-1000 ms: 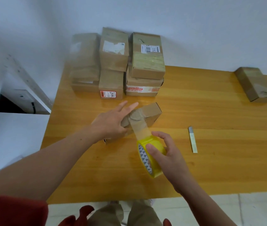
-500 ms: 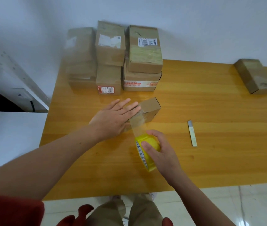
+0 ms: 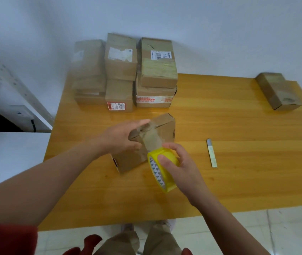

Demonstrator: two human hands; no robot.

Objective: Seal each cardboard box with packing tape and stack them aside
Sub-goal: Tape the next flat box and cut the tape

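**Labels.** The rear stack of sealed boxes point(image 3: 120, 70) stands against the white wall point(image 3: 211, 28). Its top right box carries a white barcode label point(image 3: 161, 54). The middle box has a torn white sticker point(image 3: 120, 54) and the lower middle box a red-and-white label point(image 3: 116, 106). The lower right box bears a white band with red print point(image 3: 154, 99). None of the lettering is legible. The yellow tape roll point(image 3: 157, 172) shows a triangle pattern on its core.

**Hands.** The left hand point(image 3: 120, 138) lies over the top of the cardboard box point(image 3: 131, 161) at mid-table, its fingers stretched out and blurred. The right hand point(image 3: 181, 168) grips the roll just beside the box. A clear strip of tape point(image 3: 153, 140) runs from the roll to the box top.

**Setting.** On the orange wooden table point(image 3: 238, 126), a blade point(image 3: 212, 153) lies to the right and a lone box point(image 3: 277, 89) sits at the far right edge. Below is a pale tiled floor point(image 3: 284, 229).
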